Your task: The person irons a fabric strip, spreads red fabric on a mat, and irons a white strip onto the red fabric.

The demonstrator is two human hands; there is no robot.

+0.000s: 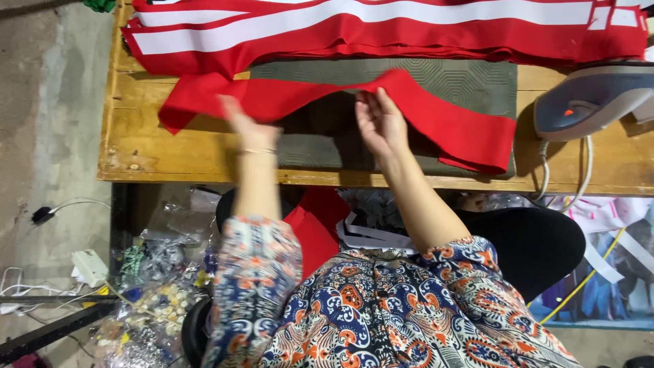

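A long red fabric strip [449,126] lies across a grey-green ironing pad [449,78] on the wooden table [136,146]. My left hand [248,126] is blurred, fingers apart, over the strip's left part near the pad's left edge. My right hand [379,123] is palm up beside the raised middle fold of the strip, fingertips touching its edge. Whether either hand pinches the cloth is unclear.
A stack of red and white striped fabric [381,27] fills the table's far side. A grey steam iron [589,99] rests at the right with its cord hanging. More red cloth [317,235] lies in my lap. Bags of beads [153,293] and a power strip [88,266] sit on the floor at left.
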